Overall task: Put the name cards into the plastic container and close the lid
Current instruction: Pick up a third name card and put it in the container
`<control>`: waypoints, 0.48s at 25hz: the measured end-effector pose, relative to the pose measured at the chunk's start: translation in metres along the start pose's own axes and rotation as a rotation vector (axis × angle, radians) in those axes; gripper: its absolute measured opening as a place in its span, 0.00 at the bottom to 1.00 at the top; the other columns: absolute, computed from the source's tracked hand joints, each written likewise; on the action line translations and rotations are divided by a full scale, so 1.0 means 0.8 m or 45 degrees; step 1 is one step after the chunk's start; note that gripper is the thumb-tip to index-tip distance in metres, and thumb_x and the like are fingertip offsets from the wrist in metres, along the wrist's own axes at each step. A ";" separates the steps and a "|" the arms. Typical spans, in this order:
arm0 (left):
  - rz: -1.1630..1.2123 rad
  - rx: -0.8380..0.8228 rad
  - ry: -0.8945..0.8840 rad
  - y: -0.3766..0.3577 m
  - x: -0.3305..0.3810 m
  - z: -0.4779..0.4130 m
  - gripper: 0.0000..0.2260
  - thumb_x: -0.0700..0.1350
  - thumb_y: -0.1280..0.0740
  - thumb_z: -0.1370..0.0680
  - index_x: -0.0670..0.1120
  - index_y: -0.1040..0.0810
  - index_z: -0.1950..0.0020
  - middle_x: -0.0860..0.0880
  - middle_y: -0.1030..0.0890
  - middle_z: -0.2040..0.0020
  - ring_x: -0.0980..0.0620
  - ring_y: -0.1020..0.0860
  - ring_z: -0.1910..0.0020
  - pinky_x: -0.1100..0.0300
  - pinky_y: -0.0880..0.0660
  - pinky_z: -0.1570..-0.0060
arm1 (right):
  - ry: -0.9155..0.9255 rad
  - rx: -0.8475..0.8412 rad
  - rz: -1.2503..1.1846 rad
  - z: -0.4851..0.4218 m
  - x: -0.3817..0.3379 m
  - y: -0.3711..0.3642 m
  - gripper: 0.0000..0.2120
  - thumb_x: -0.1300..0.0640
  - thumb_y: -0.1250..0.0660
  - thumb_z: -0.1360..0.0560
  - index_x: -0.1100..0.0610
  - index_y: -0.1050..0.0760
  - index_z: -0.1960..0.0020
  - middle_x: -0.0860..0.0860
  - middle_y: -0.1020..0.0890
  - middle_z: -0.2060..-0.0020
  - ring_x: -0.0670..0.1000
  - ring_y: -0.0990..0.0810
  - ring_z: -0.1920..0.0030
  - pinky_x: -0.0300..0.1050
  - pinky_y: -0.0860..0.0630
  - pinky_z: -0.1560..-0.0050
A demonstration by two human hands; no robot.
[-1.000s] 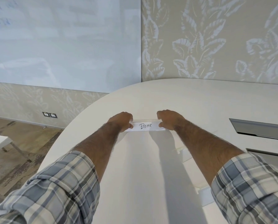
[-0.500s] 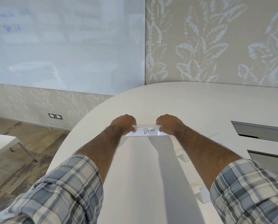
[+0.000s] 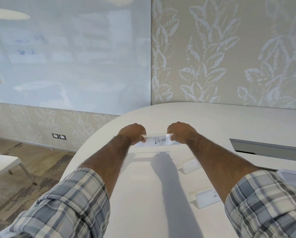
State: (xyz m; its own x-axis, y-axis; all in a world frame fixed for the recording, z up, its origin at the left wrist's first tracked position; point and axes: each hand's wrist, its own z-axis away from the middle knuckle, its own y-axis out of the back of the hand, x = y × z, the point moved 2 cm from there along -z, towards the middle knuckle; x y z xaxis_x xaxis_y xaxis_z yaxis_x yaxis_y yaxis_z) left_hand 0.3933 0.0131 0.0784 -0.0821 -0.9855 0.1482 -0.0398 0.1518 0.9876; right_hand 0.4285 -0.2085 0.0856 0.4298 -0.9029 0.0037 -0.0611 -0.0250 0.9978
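Note:
A clear acrylic name card with "BEAR" handwritten on white paper hangs a little above the white table, casting a shadow below it. My left hand pinches its left end and my right hand pinches its right end. Two more name cards lie on the table under my right forearm, one nearer the middle and one closer to me. A pale edge of the plastic container shows at the right border, mostly hidden by my sleeve.
Two grey recessed cable hatches sit in the table top at the right. The table's rounded edge runs along the left, with floor and a white chair beyond it. A whiteboard and leaf-patterned wall stand behind.
Both hands have lifted the BEAR card slightly off the table and the view has tilted, bringing two other cards into sight at the right.

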 end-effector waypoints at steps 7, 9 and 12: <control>-0.044 0.064 -0.061 0.061 0.074 0.055 0.17 0.50 0.27 0.26 0.52 0.20 0.38 0.52 0.20 0.39 0.48 0.23 0.40 0.53 0.25 0.43 | -0.026 0.096 0.036 0.087 0.024 0.070 0.17 0.57 0.30 0.27 0.52 0.23 0.38 0.51 0.20 0.40 0.54 0.22 0.40 0.48 0.27 0.42; -0.049 0.082 -0.082 0.076 0.104 0.070 0.17 0.50 0.27 0.26 0.51 0.20 0.37 0.51 0.20 0.39 0.48 0.23 0.40 0.53 0.25 0.43 | -0.036 0.122 0.047 0.117 0.038 0.089 0.17 0.57 0.29 0.27 0.52 0.23 0.38 0.51 0.20 0.40 0.54 0.22 0.40 0.48 0.27 0.43; -0.039 0.115 -0.105 0.094 0.158 0.093 0.17 0.49 0.27 0.26 0.51 0.20 0.37 0.52 0.19 0.39 0.48 0.23 0.40 0.55 0.26 0.46 | -0.055 0.147 0.071 0.165 0.067 0.122 0.17 0.57 0.30 0.26 0.52 0.23 0.38 0.51 0.20 0.40 0.54 0.22 0.41 0.49 0.26 0.43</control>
State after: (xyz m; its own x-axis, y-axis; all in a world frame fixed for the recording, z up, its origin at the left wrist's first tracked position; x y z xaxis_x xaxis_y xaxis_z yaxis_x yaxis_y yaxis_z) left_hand 0.3057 -0.0943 0.1679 -0.1610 -0.9809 0.1094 -0.1327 0.1314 0.9824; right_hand 0.3266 -0.3163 0.1745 0.3841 -0.9217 0.0540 -0.1882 -0.0209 0.9819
